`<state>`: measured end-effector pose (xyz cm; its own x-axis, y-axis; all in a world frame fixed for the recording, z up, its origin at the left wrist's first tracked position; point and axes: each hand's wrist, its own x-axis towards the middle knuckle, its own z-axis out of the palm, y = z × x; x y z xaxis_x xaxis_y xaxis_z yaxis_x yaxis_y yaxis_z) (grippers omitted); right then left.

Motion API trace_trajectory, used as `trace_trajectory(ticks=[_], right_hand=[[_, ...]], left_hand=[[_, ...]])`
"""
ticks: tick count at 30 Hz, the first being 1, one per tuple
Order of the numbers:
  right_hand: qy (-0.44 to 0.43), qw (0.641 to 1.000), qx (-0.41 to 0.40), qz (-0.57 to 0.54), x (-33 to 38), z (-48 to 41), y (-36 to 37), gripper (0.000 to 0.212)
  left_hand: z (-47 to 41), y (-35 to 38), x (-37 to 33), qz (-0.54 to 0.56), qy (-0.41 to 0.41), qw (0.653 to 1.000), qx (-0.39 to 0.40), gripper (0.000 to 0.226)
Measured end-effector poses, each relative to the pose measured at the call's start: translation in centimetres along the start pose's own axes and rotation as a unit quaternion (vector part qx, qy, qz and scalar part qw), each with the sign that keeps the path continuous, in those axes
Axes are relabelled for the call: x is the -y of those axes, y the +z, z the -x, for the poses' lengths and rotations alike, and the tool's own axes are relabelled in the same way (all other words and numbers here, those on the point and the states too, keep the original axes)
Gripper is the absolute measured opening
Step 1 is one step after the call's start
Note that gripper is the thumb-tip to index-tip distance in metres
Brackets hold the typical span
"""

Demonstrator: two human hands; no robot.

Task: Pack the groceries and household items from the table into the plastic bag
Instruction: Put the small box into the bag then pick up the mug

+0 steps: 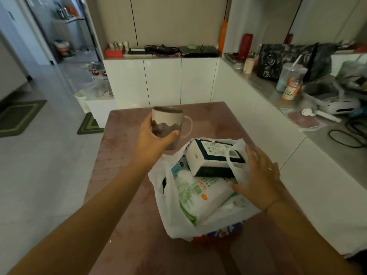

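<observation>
My left hand (154, 138) grips a beige and grey mug (167, 124), upright, above the table just left of the bag's far rim. A white plastic bag (174, 219) lies open on the pink table (123, 175). Inside it I see a white and dark box (210, 157) on top of a white pack with green print (200, 197), and something red and blue (220, 234) shows through the bag's near side. My right hand (258, 175) rests with spread fingers against the bag's right side and handle.
A white counter (264, 88) runs along the right with a dark patterned bag (274, 60), a plastic cup with straw (290, 76), a small bottle (291, 91) and cables. White cabinets stand behind the table. Green mats (19, 116) lie on the floor at left.
</observation>
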<state>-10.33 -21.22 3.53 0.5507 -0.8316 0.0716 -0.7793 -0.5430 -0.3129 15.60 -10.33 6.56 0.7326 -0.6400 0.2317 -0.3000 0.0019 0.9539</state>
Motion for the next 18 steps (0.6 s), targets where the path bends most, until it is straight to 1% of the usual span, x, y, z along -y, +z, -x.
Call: trace_trajectory(ticks=[1,3,6,7,8,9,10,11,12,13,14,15,16,18], right_hand=[[0.001,1.0,-0.01,0.014,-0.2,0.0,0.1,0.106],[0.007,0.999,-0.043,0.011,-0.5,-0.2,0.4,0.085],[-0.001,0.995,-0.1,0.003,-1.1,-0.4,0.4,0.039],[0.005,0.993,-0.107,-0.047,-1.4,-0.4,0.1,0.026],[0.027,0.985,-0.095,-0.144,-1.7,-0.3,-0.6,0.017],[0.057,0.958,-0.073,-0.272,-1.9,-0.2,-1.5,0.012],[0.086,0.909,-0.057,-0.403,-2.2,0.0,-2.5,0.01],[0.11,0.855,-0.055,-0.505,-2.6,0.2,-3.6,0.009],[0.117,0.81,-0.056,-0.572,-3.1,0.3,-4.5,0.013],[0.111,0.777,-0.057,-0.618,-3.5,0.4,-5.3,0.02],[0.1,0.751,-0.05,-0.651,-3.8,0.5,-5.9,0.028],[0.088,0.733,-0.04,-0.673,-4.1,0.6,-6.3,0.034],[0.079,0.726,-0.031,-0.682,-4.4,0.6,-6.4,0.039],[0.067,0.739,-0.019,-0.67,-4.9,0.6,-6.5,0.042]], left_hand=[[1.1,0.7,-1.0,-0.009,0.004,1.0,0.008,0.067],[3.6,2.3,-2.4,-0.008,0.011,0.999,0.039,0.066],[7.4,4.9,-3.1,0.007,0.019,0.995,0.101,0.074],[8.5,5.6,-3.2,-0.001,0.027,0.994,0.111,0.075],[9.4,6.2,-3.4,-0.004,0.038,0.993,0.115,0.075],[10.1,6.7,-3.5,-0.008,0.046,0.992,0.116,0.075],[10.7,7.1,-3.6,-0.007,0.048,0.992,0.119,0.076],[11.3,7.5,-3.8,0.0,0.041,0.991,0.127,0.076],[11.7,7.8,-4.0,0.012,0.032,0.989,0.142,0.076],[12.1,8.3,-4.0,0.021,0.029,0.986,0.161,0.075],[12.5,8.8,-4.0,0.022,0.032,0.983,0.18,0.076],[12.7,9.3,-3.8,0.018,0.038,0.979,0.199,0.079],[12.9,9.9,-3.6,0.013,0.046,0.975,0.217,0.082],[13.1,11.1,-2.7,-0.013,0.059,0.969,0.24,0.087]])
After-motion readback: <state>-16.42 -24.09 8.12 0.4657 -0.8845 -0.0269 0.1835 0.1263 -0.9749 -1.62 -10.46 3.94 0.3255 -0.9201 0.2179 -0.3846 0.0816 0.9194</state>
